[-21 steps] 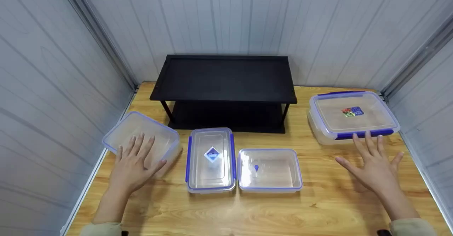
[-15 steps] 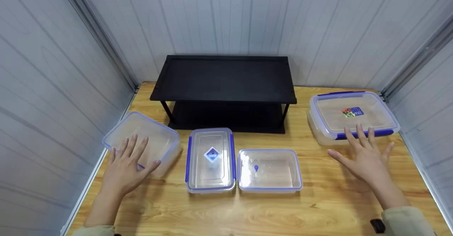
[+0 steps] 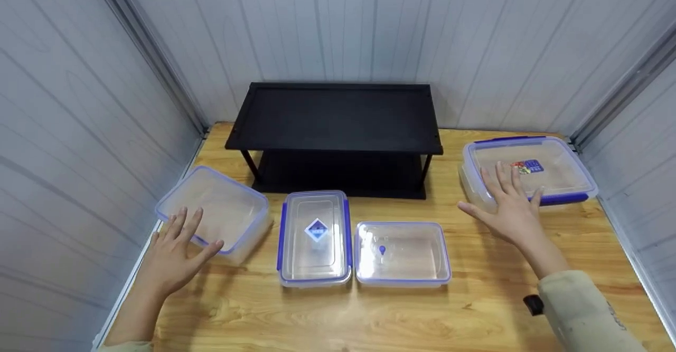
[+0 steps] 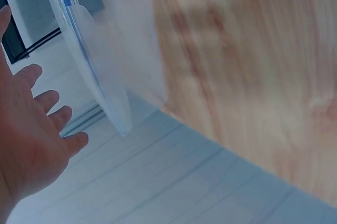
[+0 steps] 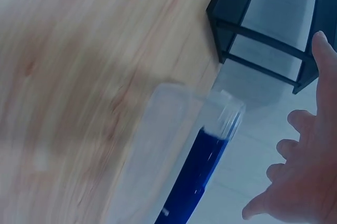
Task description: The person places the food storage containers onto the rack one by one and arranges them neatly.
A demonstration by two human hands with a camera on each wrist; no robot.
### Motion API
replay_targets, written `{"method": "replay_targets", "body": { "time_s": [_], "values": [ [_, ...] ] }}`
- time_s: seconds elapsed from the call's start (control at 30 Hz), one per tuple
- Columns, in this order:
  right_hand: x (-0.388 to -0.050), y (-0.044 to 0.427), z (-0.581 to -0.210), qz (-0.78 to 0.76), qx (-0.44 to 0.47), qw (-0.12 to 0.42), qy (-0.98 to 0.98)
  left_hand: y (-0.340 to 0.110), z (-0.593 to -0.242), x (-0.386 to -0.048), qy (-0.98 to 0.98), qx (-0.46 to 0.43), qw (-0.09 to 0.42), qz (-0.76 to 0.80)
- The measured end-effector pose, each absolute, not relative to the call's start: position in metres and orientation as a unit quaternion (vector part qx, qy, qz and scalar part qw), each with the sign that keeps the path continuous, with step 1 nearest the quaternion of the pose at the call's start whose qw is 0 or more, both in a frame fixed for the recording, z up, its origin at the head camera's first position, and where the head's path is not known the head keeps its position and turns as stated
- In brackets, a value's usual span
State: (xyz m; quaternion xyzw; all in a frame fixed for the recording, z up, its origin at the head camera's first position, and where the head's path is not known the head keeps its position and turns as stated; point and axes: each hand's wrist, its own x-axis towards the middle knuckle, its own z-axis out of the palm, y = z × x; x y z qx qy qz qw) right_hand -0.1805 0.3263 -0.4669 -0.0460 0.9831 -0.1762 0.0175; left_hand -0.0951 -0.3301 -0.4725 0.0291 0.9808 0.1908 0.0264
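Note:
My left hand [image 3: 171, 257], fingers spread, hovers over the near left corner of a clear plastic food container [image 3: 222, 204] with a blue rim. A gap between that hand and the container [image 4: 100, 61] shows in the left wrist view. At the right, my right hand [image 3: 512, 209] is held above the front left corner of a larger lidded food container [image 3: 554, 178] with blue clips and a colourful label. In the right wrist view, its fingers stand apart from the container's blue clip [image 5: 192, 176]. Neither hand holds anything.
A black two-tier rack [image 3: 338, 117] stands at the back of the wooden table [image 3: 338, 320]. In front of it sit a blue-clipped container [image 3: 317, 251] with a diamond label and a smaller container [image 3: 404, 251] beside it. Pale panel walls [image 3: 343, 25] enclose the table.
My left hand has drifted left and slightly toward me. My right hand has moved left and forward, over the right container's edge. The containers and rack have stayed put.

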Motion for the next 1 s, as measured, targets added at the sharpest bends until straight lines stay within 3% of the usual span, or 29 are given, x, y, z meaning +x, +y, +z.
{"method": "replay_targets", "body": {
  "time_s": [0.3, 0.57, 0.83, 1.0],
  "values": [
    [-0.199, 0.307, -0.460, -0.272, -0.062, 0.035, 0.960, -0.338, -0.483, -0.091, 0.961, -0.020, 0.059, 0.270],
    [-0.213, 0.294, -0.461, -0.367, -0.037, 0.073, 0.927, -0.337, -0.487, -0.090, 0.950, -0.054, 0.060, 0.301],
    [-0.222, 0.282, -0.468, -0.428, -0.026, 0.051, 0.902, -0.333, -0.490, -0.091, 0.929, -0.086, 0.095, 0.347],
    [-0.228, 0.274, -0.473, -0.462, -0.017, 0.067, 0.884, -0.330, -0.492, -0.092, 0.908, -0.110, 0.098, 0.392]
  ]
}}
